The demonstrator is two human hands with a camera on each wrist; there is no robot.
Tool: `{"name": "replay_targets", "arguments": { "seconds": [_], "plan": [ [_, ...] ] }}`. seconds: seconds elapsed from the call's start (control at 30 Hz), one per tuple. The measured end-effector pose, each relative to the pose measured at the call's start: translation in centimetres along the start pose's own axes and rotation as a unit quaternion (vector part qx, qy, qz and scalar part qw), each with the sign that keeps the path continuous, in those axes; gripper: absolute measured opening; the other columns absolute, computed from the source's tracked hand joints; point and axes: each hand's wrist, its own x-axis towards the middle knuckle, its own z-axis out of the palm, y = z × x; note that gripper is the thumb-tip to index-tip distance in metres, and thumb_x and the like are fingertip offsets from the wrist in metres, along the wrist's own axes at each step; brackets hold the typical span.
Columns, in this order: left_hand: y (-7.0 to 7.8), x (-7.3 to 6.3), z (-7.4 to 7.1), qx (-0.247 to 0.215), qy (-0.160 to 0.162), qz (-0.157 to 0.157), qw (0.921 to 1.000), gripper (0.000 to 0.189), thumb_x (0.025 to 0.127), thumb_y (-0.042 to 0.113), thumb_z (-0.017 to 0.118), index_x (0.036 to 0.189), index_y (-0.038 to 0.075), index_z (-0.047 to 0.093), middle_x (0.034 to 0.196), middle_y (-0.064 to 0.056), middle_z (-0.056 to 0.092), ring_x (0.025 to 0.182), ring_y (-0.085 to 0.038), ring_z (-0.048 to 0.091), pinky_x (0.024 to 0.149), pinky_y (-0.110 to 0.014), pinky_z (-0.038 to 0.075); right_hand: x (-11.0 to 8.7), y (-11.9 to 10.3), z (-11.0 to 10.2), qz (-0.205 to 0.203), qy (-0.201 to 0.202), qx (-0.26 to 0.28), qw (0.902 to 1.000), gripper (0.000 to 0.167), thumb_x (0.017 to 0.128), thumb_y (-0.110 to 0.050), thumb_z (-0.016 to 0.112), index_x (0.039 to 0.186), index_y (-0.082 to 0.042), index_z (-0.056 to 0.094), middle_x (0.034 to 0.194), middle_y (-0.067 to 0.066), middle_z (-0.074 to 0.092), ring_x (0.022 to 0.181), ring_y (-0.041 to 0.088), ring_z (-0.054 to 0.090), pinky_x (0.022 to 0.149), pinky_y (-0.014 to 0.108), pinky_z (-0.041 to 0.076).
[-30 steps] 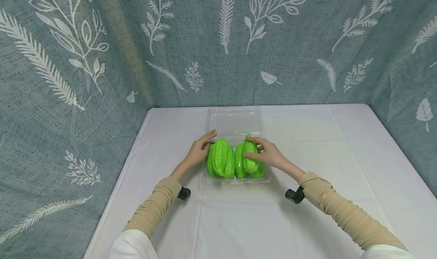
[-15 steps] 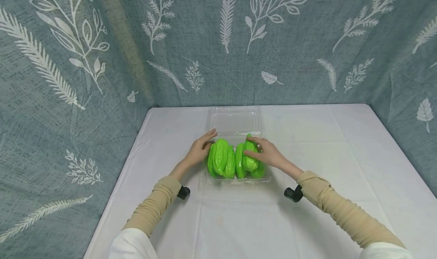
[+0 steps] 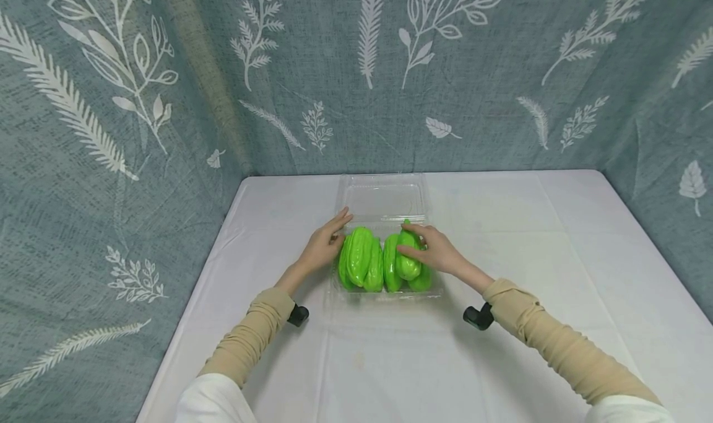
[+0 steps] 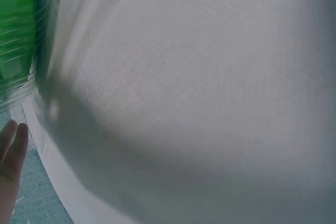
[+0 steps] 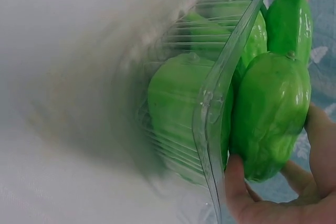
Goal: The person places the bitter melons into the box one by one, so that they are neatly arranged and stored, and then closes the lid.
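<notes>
My right hand (image 3: 437, 249) grips a glossy, bright green, elongated fruit (image 3: 408, 257) that lies on top of the right-hand group. In the right wrist view, thumb and fingers wrap the near end of this fruit (image 5: 270, 114), which sits above the rim of a clear plastic clamshell box (image 5: 210, 103). More green fruits (image 3: 359, 259) like it fill the left half of the box. Beside the box's left wall is my left hand (image 3: 323, 243), its fingers extended along the back left corner. The left wrist view catches only a few of its fingers (image 4: 16, 142).
The box's clear lid (image 3: 384, 200) lies folded back toward the table's far edge. A white cloth covers the table (image 3: 512, 225). Blue-grey leaf-print curtains (image 3: 356, 126) stand behind and at both sides. A black wrist camera (image 3: 479, 318) hangs under each forearm.
My left hand's fingertips have edged slightly away from me along the box's corner. The right hand and the fruit in it have barely moved.
</notes>
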Motion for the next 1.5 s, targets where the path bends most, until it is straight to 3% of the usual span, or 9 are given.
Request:
{"name": "replay_targets", "arguments": {
  "seconds": [0.23,0.57,0.77,0.9,1.0,1.1,1.2,1.37,1.5],
  "plan": [
    [0.1,-0.3,-0.1,-0.009,0.024,0.001,0.9997,0.050,0.095,0.004,0.049,0.144,0.009,0.040,0.157,-0.007,0.026,0.141,-0.028,0.032,0.101,-0.042,0.048,-0.2,0.2,-0.2,-0.005,0.020,0.013,0.9997,0.059,0.093,-0.030,0.060,0.141,-0.002,0.042,0.134,0.029,0.048,0.108,0.041,0.058,0.080,0.044,0.056],
    [-0.5,0.0,-0.7,-0.046,0.094,0.007,0.9945,0.048,0.096,0.009,0.052,0.142,0.003,0.041,0.154,-0.015,0.030,0.129,-0.039,0.047,0.101,-0.045,0.047,-0.1,1.3,-1.6,0.006,0.081,0.070,0.9942,0.058,0.095,-0.028,0.057,0.144,-0.004,0.038,0.134,0.030,0.048,0.113,0.043,0.056,0.088,0.049,0.054],
    [-0.5,0.4,-1.5,-0.081,0.112,-0.033,0.9899,0.049,0.096,0.009,0.053,0.142,0.002,0.041,0.153,-0.019,0.030,0.128,-0.041,0.047,0.103,-0.044,0.046,0.7,2.4,-3.0,0.067,0.102,0.132,0.9837,0.062,0.097,-0.036,0.052,0.148,-0.008,0.030,0.139,0.027,0.045,0.122,0.042,0.050,0.097,0.051,0.048],
    [-0.2,0.5,-2.0,-0.094,0.103,-0.083,0.9867,0.051,0.097,0.014,0.052,0.145,0.004,0.037,0.154,-0.017,0.028,0.129,-0.040,0.046,0.105,-0.043,0.044,1.3,3.0,-3.8,0.114,0.102,0.201,0.9677,0.067,0.098,-0.038,0.049,0.151,-0.008,0.022,0.144,0.027,0.038,0.129,0.041,0.044,0.103,0.048,0.045],
    [-0.1,0.6,-2.3,-0.108,0.096,-0.119,0.9824,0.053,0.098,0.018,0.051,0.147,0.006,0.034,0.155,-0.015,0.029,0.131,-0.040,0.044,0.107,-0.044,0.042,1.8,3.3,-4.2,0.143,0.096,0.261,0.9499,0.070,0.099,-0.038,0.046,0.153,-0.008,0.014,0.149,0.026,0.031,0.134,0.040,0.039,0.108,0.045,0.041],
    [-0.1,0.8,-2.4,-0.128,0.083,-0.144,0.9776,0.055,0.098,0.021,0.049,0.148,0.006,0.030,0.155,-0.016,0.028,0.135,-0.039,0.038,0.107,-0.046,0.041,2.2,3.7,-4.3,0.170,0.086,0.330,0.9244,0.072,0.099,-0.040,0.044,0.153,-0.009,0.008,0.153,0.025,0.024,0.138,0.039,0.033,0.112,0.043,0.036],
    [0.0,1.1,-2.3,-0.154,0.059,-0.168,0.9719,0.059,0.099,0.024,0.048,0.150,0.004,0.025,0.155,-0.018,0.026,0.139,-0.038,0.033,0.107,-0.046,0.041,2.8,4.0,-4.3,0.204,0.066,0.402,0.8903,0.073,0.099,-0.040,0.041,0.154,-0.010,0.002,0.155,0.025,0.020,0.141,0.037,0.030,0.115,0.041,0.032],
    [0.2,1.7,-2.3,-0.196,0.027,-0.224,0.9542,0.065,0.099,0.031,0.046,0.151,0.005,0.018,0.155,-0.019,0.027,0.136,-0.036,0.039,0.106,-0.043,0.043,3.7,4.3,-3.9,0.269,0.025,0.498,0.8239,0.072,0.101,-0.038,0.037,0.153,-0.011,-0.004,0.157,0.022,0.015,0.144,0.031,0.024,0.118,0.038,0.026],
    [0.2,2.3,-2.5,-0.220,0.014,-0.268,0.9379,0.066,0.099,0.034,0.045,0.152,0.006,0.017,0.153,-0.020,0.030,0.132,-0.036,0.045,0.107,-0.041,0.042,4.3,4.4,-3.5,0.298,0.015,0.541,0.7864,0.068,0.101,-0.036,0.036,0.154,-0.015,-0.001,0.158,0.018,0.012,0.146,0.027,0.021,0.118,0.034,0.027]
  ]
}}
